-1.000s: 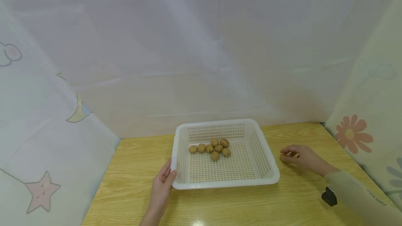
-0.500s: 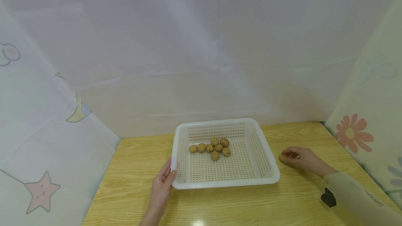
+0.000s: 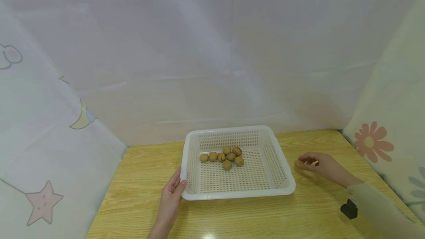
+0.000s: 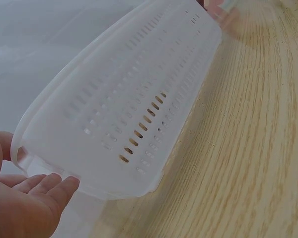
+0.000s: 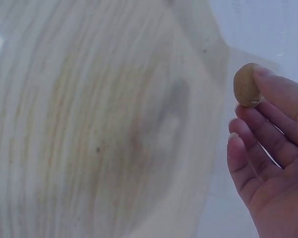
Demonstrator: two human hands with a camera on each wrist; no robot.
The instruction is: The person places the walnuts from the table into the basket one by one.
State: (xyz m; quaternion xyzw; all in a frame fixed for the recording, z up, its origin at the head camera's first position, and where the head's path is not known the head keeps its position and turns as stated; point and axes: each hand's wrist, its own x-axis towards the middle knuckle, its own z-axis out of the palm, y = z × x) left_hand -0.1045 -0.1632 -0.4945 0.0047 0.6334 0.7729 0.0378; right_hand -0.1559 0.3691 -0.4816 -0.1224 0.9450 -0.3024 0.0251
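A white plastic basket with slotted walls stands on the table, tilted slightly in the head view. Several walnuts lie in a loose cluster on its floor, left of the middle. My left hand grips the basket's left rim, thumb on top and fingers beneath; the left wrist view shows the fingers against the rim's underside. To the right of the basket, my right hand pinches one walnut between thumb and fingertips. In the right wrist view its other fingers are loosely bent below the nut.
The wooden table runs back to a pale cloth backdrop. Printed cloth walls stand on both sides, a star on the left and a flower on the right. A black object sits at the right wrist.
Beside the basket, the pinched walnut has shifted slightly and shows more at the right fingertips. The left hand, the basket and the nuts inside it stay as they were.
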